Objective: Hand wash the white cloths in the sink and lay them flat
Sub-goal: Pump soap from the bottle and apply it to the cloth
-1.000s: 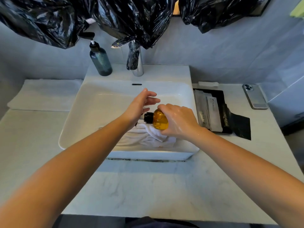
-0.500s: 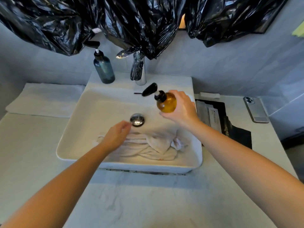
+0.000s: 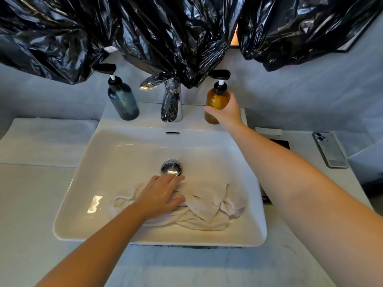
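Surface: a pale marbled bench [image 3: 31, 224] is carrying a white rectangular sink [image 3: 257, 235], with a grey wall [image 3: 300, 96] rising behind it.

Overhead: crumpled black bags [image 3: 165, 34] are hanging across the top of the wall, and one is draping down over the tap [image 3: 172, 100].

Sink ledge: a blue pump bottle [image 3: 124, 102] is standing left of the tap, and an amber pump bottle [image 3: 215, 100] is standing upright right of it.

Basin: a chrome plug [image 3: 171, 167] is sitting at the centre. The white cloths [image 3: 207, 206] are lying bunched and wet in the near half, just in front of the plug.

Bench, left: a folded white towel [image 3: 45, 141] is lying flat beside the sink.

Bench, right: a phone [image 3: 330, 150] is lying face down near the far corner. A black tray [image 3: 278, 142] is showing between the phone and the sink, partly hidden by the forearm.

Left grip [image 3: 161, 195]: it is lying spread, palm down, with fingers nearly straight, pressing on the left part of the cloths. Its fingertips are reaching to the edge of the plug.

Right grip [image 3: 228, 113]: it is wrapping round the lower right side of the amber bottle, with the thumb crossing the front of the bottle.
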A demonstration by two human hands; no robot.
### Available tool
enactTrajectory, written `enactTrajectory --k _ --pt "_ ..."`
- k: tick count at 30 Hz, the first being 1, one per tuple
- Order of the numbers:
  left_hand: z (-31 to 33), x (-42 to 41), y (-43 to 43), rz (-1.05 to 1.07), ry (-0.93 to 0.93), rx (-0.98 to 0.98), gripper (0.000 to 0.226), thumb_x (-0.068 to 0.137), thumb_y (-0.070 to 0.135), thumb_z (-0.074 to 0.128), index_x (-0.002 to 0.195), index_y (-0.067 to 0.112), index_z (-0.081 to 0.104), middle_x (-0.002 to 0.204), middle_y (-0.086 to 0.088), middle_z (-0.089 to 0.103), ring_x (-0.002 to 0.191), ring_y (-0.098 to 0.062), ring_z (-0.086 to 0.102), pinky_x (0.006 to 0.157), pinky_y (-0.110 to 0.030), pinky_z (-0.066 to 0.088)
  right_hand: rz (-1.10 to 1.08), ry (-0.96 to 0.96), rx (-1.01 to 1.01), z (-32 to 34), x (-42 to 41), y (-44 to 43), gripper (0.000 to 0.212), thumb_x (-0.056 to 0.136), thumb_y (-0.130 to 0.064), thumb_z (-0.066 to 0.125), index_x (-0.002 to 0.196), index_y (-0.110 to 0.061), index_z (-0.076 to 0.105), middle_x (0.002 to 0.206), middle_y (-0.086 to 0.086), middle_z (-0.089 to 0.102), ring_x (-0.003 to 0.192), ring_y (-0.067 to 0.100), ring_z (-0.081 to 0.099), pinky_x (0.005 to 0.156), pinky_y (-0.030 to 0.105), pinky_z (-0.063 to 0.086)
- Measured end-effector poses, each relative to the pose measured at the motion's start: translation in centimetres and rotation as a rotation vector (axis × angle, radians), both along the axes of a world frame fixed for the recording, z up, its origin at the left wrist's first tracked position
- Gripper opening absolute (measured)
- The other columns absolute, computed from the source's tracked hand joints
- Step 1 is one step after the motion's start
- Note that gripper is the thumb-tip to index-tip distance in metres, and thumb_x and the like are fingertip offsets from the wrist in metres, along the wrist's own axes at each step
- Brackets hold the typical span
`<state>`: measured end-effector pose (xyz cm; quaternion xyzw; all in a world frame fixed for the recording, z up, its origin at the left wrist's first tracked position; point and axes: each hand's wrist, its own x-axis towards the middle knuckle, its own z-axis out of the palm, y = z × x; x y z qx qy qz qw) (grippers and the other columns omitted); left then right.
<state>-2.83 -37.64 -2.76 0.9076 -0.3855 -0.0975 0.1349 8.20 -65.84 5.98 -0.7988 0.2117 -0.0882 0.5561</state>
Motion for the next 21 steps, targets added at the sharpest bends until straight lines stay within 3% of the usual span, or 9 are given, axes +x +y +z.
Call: enactTrajectory --k 3,6,8,9,12,14,16,19,21 --pt "-0.4 0.2 -0.7 -0.085 -0.001 -0.055 0.062 0.089 0.057 0.041 0.139 0.022 0.050 0.132 0.002 0.056 0.119 -0.019 0.052 0.101 -0.036 0.039 -0.039 0.007 -0.050 -0.1 -1.8 0.3 0.087 0.083 -0.024 0.081 0.153 -0.020 0.029 0.151 0.005 0.041 0.139 0.023 0.039 0.114 0.039 0.037" --pt "-0.2 0.5 -0.8 -0.091 0.134 -0.015 0.078 0.084 0.065 0.032 0.145 0.019 0.044 0.134 -0.001 0.053 0.120 -0.022 0.050 0.100 -0.035 0.039 -0.042 -0.077 -0.182 -1.8 -8.4 2.2 0.058 0.094 -0.011 0.067 0.146 -0.014 0.043 0.145 0.003 0.045 0.132 0.013 0.042 0.116 0.038 0.039" --pt "0.0 1.1 -1.0 -0.085 0.173 0.043 0.083 0.081 0.070 0.026 0.142 0.017 0.048 0.127 -0.002 0.054 0.113 -0.023 0.052 0.092 -0.033 0.039 0.150 -0.013 -0.212 -2.9 -13.7 3.6 0.049 0.095 -0.014 0.066 0.141 -0.017 0.049 0.140 -0.004 0.048 0.127 0.007 0.044 0.114 0.042 0.040" --pt "-0.1 1.2 -1.2 -0.078 0.192 0.026 0.077 0.084 0.068 0.030 0.134 0.015 0.054 0.119 -0.001 0.056 0.105 -0.022 0.054 0.084 -0.032 0.040 0.308 0.100 -0.238 -3.4 -16.0 4.1 0.055 0.094 -0.022 0.069 0.144 -0.022 0.046 0.142 -0.008 0.045 0.130 0.005 0.040 0.117 0.041 0.036" --pt "-0.1 1.0 -1.7 0.006 0.327 -0.193 0.032 0.099 0.042 0.049 0.110 0.013 0.058 0.098 0.002 0.056 0.082 -0.017 0.053 0.071 -0.035 0.041 0.664 0.442 -0.487 -4.9 -19.6 5.1 0.080 0.084 -0.051 0.074 0.152 -0.033 0.034 0.146 -0.010 0.043 0.133 0.009 0.037 0.114 0.036 0.031" --pt "0.4 0.7 -1.4 0.032 0.452 -0.253 0.017 0.102 0.034 0.048 0.106 0.018 0.052 0.089 0.001 0.057 0.075 -0.015 0.054 0.069 -0.038 0.046 0.582 0.416 -0.441 -5.3 -20.3 5.4 0.046 0.091 -0.038 0.070 0.134 -0.033 0.052 0.127 -0.009 0.058 0.117 0.012 0.053 0.097 0.031 0.043" --pt "1.0 0.4 -1.2 0.077 0.539 -0.337 0.008 0.103 0.027 0.048 0.109 0.024 0.050 0.086 0.003 0.058 0.067 -0.008 0.052 0.064 -0.028 0.044 0.455 0.310 -0.296 -5.3 -20.5 5.8 0.018 0.098 -0.019 0.062 0.109 -0.033 0.056 0.102 -0.014 0.061 0.092 0.003 0.057 0.079 0.020 0.043" --pt "2.1 0.2 -2.1 0.269 0.652 -0.662 0.015 0.096 0.022 0.046 0.103 0.026 0.059 0.089 0.011 0.061 0.073 0.002 0.052 0.068 -0.015 0.041 0.208 0.106 -0.072 -4.7 -20.2 8.4 0.013 0.102 -0.020 0.045 0.097 -0.028 0.054 0.092 -0.010 0.057 0.081 -0.002 0.053 0.070 0.013 0.043" --pt "2.6 -0.2 -3.6 0.471 0.681 -0.794 0.023 0.096 0.026 0.041 0.089 0.014 0.060 0.080 0.013 0.059 0.072 -0.004 0.051 0.070 -0.021 0.041 0.053 0.043 0.026 -4.3 -18.7 11.6 0.018 0.097 -0.031 0.037 0.085 -0.027 0.049 0.082 -0.007 0.053 0.073 0.003 0.049 0.067 0.019 0.041"
